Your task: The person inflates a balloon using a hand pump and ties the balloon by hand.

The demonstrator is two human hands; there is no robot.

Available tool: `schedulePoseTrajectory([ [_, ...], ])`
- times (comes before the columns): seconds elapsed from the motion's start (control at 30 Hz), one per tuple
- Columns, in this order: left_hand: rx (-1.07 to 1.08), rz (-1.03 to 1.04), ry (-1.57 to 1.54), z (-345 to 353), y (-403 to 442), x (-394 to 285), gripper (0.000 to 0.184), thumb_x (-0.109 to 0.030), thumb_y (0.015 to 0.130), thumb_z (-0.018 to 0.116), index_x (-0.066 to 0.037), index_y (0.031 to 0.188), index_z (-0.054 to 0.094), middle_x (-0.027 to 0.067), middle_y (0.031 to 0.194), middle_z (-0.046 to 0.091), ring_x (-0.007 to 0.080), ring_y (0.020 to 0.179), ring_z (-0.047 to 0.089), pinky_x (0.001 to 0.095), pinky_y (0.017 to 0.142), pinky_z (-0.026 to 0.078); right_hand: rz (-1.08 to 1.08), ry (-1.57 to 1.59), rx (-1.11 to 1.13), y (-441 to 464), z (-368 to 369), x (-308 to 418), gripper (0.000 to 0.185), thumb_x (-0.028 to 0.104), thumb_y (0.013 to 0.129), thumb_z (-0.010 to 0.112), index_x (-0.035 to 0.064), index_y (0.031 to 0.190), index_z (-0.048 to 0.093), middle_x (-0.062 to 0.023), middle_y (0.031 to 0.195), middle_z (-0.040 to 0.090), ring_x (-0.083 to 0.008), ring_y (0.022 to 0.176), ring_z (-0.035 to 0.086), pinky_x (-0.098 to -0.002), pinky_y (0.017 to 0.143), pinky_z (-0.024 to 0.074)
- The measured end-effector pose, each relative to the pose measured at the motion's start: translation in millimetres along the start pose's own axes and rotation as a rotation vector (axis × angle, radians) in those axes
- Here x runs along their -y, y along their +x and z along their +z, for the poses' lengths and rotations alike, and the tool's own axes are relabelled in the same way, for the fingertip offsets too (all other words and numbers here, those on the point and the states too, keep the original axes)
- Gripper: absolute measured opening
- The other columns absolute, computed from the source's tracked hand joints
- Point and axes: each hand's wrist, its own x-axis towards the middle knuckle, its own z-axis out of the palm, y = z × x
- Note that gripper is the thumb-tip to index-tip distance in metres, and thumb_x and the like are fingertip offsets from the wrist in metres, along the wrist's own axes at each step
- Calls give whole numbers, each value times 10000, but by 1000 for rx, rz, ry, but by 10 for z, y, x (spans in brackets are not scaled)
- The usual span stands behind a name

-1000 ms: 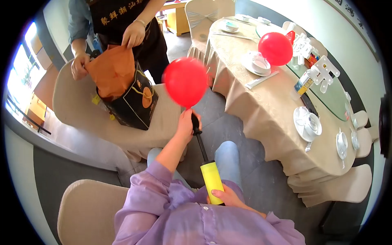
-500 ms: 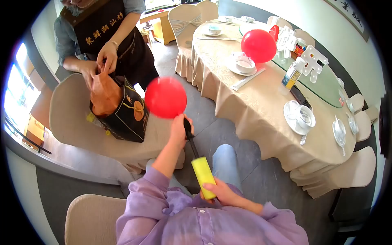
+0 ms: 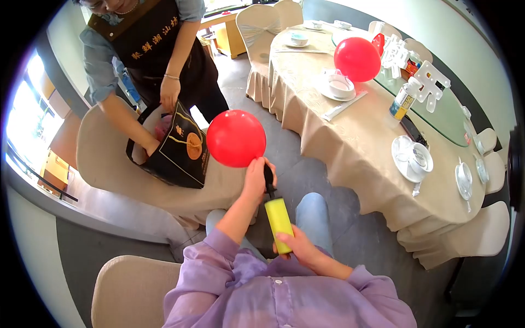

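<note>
A round red balloon (image 3: 236,139) stands at the top end of a hand pump with a yellow barrel (image 3: 279,223) and a black end piece. My left hand (image 3: 256,177) is closed around that black end and the balloon's neck; the fingers partly hide the joint between them. Lower down, my right hand (image 3: 299,244) grips the bottom of the yellow barrel, thumb across its front. The pump tilts slightly, above my knees. Only a short stretch of black rod shows between the barrel and my left hand.
Across from me a person in a dark apron (image 3: 158,49) reaches into a black gift bag (image 3: 178,158) on a chair (image 3: 104,131). On the right, a cloth-covered table (image 3: 306,71) bears another red balloon (image 3: 357,59), a bottle (image 3: 403,99), wrapped dishes (image 3: 413,158) and white plastic pieces (image 3: 432,85).
The yellow barrel has slid up toward my left hand, covering most of the rod. The held balloon looks larger. The other person's orange bag is gone from view; one hand is inside the black bag.
</note>
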Motion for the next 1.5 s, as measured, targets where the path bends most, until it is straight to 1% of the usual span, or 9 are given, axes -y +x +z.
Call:
schedulePoseTrajectory([
  [0.07, -13, -49, -41, 7, -35, -32, 176, -224, 881, 337, -81, 812, 415, 91, 622, 501, 199, 405, 459, 291, 372, 358, -39, -12, -18, 104, 32, 95, 250, 269, 826, 507, 57, 932, 429, -90, 685, 539, -138, 465, 471, -250, 413, 352],
  [0.3, -20, -44, 5, -122, 86, -70, 178, -232, 878, 343, -82, 814, 414, 89, 629, 503, 199, 407, 463, 290, 376, 358, 51, -70, -20, -330, 67, -55, 287, 270, 814, 556, 49, 957, 442, -62, 697, 541, -100, 509, 478, -228, 414, 364],
  [0.47, 32, -22, -50, -34, -8, 50, 184, -241, 887, 340, -89, 818, 417, 88, 628, 501, 182, 402, 453, 275, 383, 370, -73, -5, -60, 196, 22, -55, 291, 272, 815, 556, 59, 963, 426, -58, 669, 543, -104, 478, 479, -237, 403, 366],
  [0.87, 46, -8, 19, -58, -17, 20, 181, -234, 891, 332, -91, 818, 415, 79, 613, 487, 186, 391, 447, 276, 362, 364, -40, -4, -35, 209, 57, -64, 286, 269, 820, 556, 69, 965, 411, -58, 692, 546, -121, 497, 500, -246, 437, 411],
  [1.0, 44, -38, 22, -201, 103, 19, 190, -239, 886, 331, -88, 812, 417, 80, 617, 486, 193, 394, 444, 283, 364, 359, -6, 7, -7, -58, 43, -258, 346, 276, 810, 569, 47, 1021, 418, -65, 745, 546, -129, 589, 523, -258, 518, 429],
  [1.13, 7, 32, -14, -224, 201, -171, 191, -248, 881, 334, -93, 805, 416, 83, 616, 485, 198, 403, 445, 293, 371, 356, 26, -7, 25, -346, 55, -218, 402, 287, 799, 582, 29, 1066, 429, -66, 785, 546, -129, 690, 536, -267, 599, 435],
  [1.2, -18, -71, -110, -81, 160, -182, 188, -248, 882, 336, -97, 806, 418, 86, 612, 485, 201, 403, 444, 291, 376, 352, -40, -12, -10, -163, 5, -185, 348, 270, 808, 569, 32, 1028, 441, -68, 759, 546, -126, 620, 528, -261, 539, 430],
  [1.37, 44, 22, -8, 13, 127, -184, 185, -251, 880, 350, -91, 818, 419, 88, 607, 488, 197, 389, 439, 289, 375, 348, -107, 78, -22, 226, 87, 111, 255, 233, 829, 534, 41, 970, 442, -70, 701, 541, -120, 479, 480, -248, 417, 383],
  [1.5, 18, 99, 62, -140, 279, -503, 175, -238, 874, 360, -86, 809, 418, 84, 609, 486, 189, 394, 448, 281, 377, 350, -80, -39, 4, -93, 190, -41, 246, 233, 830, 533, 48, 962, 439, -72, 688, 540, -123, 478, 483, -245, 419, 384],
])
